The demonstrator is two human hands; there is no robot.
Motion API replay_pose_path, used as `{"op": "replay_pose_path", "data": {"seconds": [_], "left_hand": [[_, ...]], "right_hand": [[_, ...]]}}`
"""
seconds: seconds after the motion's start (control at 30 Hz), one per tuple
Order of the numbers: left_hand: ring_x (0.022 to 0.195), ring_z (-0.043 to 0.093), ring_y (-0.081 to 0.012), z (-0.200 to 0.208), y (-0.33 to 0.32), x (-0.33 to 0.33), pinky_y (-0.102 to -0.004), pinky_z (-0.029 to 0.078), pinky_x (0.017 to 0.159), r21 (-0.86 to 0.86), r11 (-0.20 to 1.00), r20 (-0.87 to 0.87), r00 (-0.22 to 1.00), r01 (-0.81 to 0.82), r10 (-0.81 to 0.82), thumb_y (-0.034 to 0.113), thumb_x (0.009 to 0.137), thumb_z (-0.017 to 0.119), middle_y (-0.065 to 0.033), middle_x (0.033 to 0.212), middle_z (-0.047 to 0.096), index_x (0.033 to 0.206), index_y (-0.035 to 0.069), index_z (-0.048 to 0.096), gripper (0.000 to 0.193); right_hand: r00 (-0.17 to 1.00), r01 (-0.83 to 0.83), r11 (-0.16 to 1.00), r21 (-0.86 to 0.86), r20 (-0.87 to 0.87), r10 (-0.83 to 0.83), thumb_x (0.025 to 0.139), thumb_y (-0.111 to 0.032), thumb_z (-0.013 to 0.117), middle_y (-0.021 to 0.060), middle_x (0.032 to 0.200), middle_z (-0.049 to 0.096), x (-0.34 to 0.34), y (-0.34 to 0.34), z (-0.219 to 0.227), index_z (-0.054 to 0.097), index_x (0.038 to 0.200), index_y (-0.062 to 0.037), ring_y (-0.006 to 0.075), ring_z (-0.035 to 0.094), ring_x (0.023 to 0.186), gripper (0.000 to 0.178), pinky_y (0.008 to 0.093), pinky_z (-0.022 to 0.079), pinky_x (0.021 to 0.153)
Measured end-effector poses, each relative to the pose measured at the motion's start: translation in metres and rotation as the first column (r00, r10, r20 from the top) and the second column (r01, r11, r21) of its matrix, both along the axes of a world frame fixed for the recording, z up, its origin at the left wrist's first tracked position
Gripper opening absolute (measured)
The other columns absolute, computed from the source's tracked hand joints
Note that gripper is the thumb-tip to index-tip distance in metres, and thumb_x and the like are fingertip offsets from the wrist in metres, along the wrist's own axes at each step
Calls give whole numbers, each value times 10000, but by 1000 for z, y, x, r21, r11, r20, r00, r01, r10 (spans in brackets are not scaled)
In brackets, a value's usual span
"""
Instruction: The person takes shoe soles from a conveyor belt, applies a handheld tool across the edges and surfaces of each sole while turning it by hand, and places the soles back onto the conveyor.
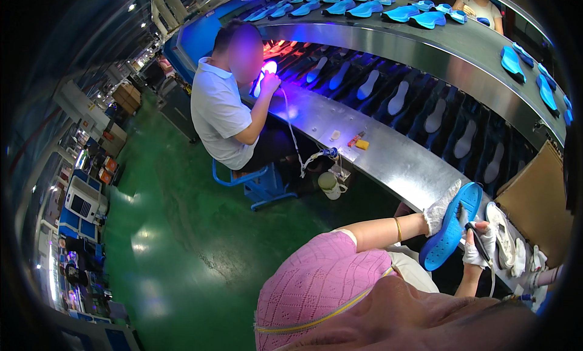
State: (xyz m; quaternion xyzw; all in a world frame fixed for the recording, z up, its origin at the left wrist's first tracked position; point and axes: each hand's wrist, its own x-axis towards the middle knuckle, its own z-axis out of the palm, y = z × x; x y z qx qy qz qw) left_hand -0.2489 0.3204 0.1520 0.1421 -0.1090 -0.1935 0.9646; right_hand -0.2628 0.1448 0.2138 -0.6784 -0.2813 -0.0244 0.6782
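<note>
My left hand (442, 210), in a white knit glove, grips a blue shoe sole (450, 231) by its far side. The sole is tilted, with its hollowed inner face toward me; most of my left fingers are hidden behind it. In my right hand (473, 254), partly covered by white cloth with bare fingertips, is a black pen-shaped tool (483, 248) trailing a pale tube. The tool's tip is close to the sole's edge; whether it touches, I cannot tell. Just right of the sole, a white shoe-shaped piece (501, 234) lies on the metal ledge.
A metal ledge (388, 169) runs along a dark conveyor carrying several pale insoles (398, 98). Blue soles (401, 13) line an upper belt. A cardboard sheet (534, 196) stands at right. Left, a seated co-worker (225, 108) holds a brightly lit sole. A yellow object (362, 144) lies on the ledge.
</note>
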Motion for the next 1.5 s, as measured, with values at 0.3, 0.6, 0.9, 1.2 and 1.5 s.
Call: {"op": "replay_pose_path", "data": {"seconds": [0.3, 0.6, 0.9, 1.2, 1.5], "left_hand": [[1238, 487, -226, 26, 16, -19, -375, 402, 1082, 212, 977, -33, 999, -35, 43, 549, 997, 391, -71, 1415, 491, 1451, 128, 414, 620], [1090, 586, -256, 10, 16, -55, -428, 524, 924, 382, 893, 62, 957, 239, -282, 672, 923, 396, -129, 1265, 591, 1436, 117, 427, 757], [1078, 590, -242, 34, -16, -15, -383, 526, 928, 335, 923, 159, 977, -188, 141, 803, 816, 369, -150, 1265, 566, 1440, 94, 385, 945], [939, 659, -326, 35, -5, 29, -454, 551, 863, 111, 993, 60, 998, -42, 36, 889, 692, 439, -195, 1172, 629, 1341, 9, 464, 1095], [1032, 638, -412, 64, -7, 51, -539, 519, 923, -216, 971, 211, 966, -107, 153, 833, 675, 560, -243, 1357, 507, 1425, 71, 389, 1083]], "right_hand": [[996, -80, 996, -38, 35, 81, 850, 13, 650, 41, 888, 589, -27, 0, -11, 555, 1010, -48, 102, 577, 770, 196, 233, 468, 721], [995, 80, 994, -76, 67, -75, 853, -4, 658, 33, 858, 581, -26, -36, -38, 567, 945, -45, 105, 549, 690, 135, 251, 458, 666], [972, 178, 982, 55, -165, -167, 888, -28, 642, 46, 866, 661, -15, -33, -13, 642, 968, -4, 85, 598, 732, 84, 239, 502, 646], [964, 98, 982, 164, -262, -52, 871, 8, 665, 65, 905, 652, -17, -5, 22, 630, 924, -27, 75, 601, 654, 72, 218, 505, 605], [964, 102, 974, 200, -261, -47, 872, -13, 678, 54, 873, 686, -16, -6, 28, 681, 997, -46, 81, 623, 696, 130, 216, 516, 656]]}}
